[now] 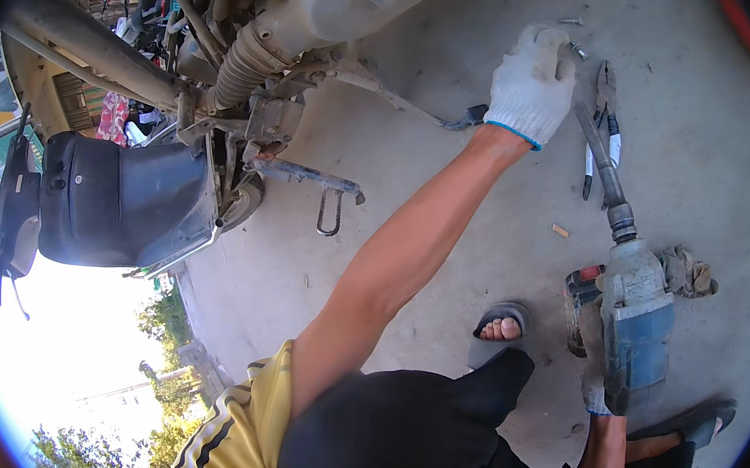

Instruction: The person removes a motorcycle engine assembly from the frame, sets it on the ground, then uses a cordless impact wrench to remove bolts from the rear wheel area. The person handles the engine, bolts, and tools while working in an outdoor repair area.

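My left hand [530,86], in a white knit glove with a blue cuff, reaches far out to the concrete floor. Its fingers curl down beside two small bolts [578,50]; whether it grips anything is hidden. My right hand [595,385], also gloved, grips the handle of a blue and grey cordless impact wrench [635,321]. The wrench's long dark socket extension [604,162] points up toward my left hand. Blue-handled pliers [603,121] lie just right of that extension.
A motorcycle [256,57] stands at upper left, with its engine, ribbed hose, black cover [122,203] and folding footrest [308,177]. A crumpled rag [687,271] lies by the wrench. My sandalled feet [500,328] rest on the concrete floor [454,178].
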`<state>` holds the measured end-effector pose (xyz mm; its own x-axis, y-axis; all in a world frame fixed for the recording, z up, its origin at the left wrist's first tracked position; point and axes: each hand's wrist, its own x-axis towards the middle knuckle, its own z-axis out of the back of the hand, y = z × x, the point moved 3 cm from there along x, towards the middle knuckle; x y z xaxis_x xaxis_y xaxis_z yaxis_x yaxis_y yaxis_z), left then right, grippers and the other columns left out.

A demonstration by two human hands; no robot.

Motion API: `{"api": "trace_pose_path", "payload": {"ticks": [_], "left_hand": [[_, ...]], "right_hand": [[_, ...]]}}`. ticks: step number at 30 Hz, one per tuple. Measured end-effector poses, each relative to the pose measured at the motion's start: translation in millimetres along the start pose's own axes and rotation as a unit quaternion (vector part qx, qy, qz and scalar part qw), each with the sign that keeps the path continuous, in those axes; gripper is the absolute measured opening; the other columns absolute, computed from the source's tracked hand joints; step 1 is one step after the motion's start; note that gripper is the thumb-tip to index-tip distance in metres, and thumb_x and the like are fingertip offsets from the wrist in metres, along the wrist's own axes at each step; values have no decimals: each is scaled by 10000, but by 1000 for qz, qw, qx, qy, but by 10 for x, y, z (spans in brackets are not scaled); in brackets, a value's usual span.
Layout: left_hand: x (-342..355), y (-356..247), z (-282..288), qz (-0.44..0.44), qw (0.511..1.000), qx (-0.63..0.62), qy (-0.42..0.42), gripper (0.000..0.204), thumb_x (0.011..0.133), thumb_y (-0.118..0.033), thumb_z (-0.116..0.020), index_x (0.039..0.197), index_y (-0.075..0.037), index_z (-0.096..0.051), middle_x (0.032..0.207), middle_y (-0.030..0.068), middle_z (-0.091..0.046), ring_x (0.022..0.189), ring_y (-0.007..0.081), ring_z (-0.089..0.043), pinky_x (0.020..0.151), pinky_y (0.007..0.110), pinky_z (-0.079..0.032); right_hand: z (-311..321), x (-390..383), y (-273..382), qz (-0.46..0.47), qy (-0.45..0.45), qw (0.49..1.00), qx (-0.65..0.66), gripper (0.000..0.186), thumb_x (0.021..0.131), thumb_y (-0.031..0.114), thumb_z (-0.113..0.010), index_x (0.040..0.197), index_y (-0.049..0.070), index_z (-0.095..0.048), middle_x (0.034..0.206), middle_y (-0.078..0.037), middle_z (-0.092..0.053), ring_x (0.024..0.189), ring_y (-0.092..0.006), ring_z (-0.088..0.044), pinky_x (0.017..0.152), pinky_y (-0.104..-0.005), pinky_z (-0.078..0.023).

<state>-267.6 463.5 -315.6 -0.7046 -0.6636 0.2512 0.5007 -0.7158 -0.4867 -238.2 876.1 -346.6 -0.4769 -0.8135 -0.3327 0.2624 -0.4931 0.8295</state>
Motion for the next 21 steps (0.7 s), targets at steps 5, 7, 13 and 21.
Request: {"api": "trace_pose_path", "payload": {"ticks": [5, 7, 13, 21], "left_hand": [[-437, 64, 711, 76, 991, -89, -66, 261, 942, -62, -676, 1200, -27, -696, 1190, 107, -663, 908, 197, -673, 825, 328, -561], [-572, 84, 886, 82, 990, -85, -80, 255, 959, -59, -670, 1209, -18, -694, 1176, 100, -661, 922, 180, -661, 827, 323, -556], [-1343, 113, 1313, 97, 987, -96, -86, 299, 923, 3, -705, 1219, -10, -663, 1174, 113, -671, 943, 204, -676, 855, 336, -568], [-2667, 526, 1623, 208, 974, 4, -89, 315, 915, 0, -697, 1228, -29, -667, 1237, 162, -688, 1003, 316, -705, 871, 408, -585]], "right_hand": [[30, 266, 241, 52, 4, 998, 23, 389, 1064, 161, -629, 1441, 66, -642, 1362, -157, -683, 1231, -307, -633, 1049, -402, -508], [37, 471, 452, 67, -3, 996, 62, 404, 1062, 177, -646, 1452, 70, -634, 1368, -143, -680, 1235, -288, -632, 1053, -395, -506], [-192, 1200, 1260, 135, -44, 968, 205, 461, 1054, 225, -697, 1483, 83, -608, 1386, -100, -673, 1248, -233, -629, 1067, -374, -499], [-132, 1629, 2354, 112, -44, 962, 247, 333, 1025, 192, -692, 1300, 40, -580, 1089, -14, -605, 976, -112, -561, 936, -319, -488]]}}
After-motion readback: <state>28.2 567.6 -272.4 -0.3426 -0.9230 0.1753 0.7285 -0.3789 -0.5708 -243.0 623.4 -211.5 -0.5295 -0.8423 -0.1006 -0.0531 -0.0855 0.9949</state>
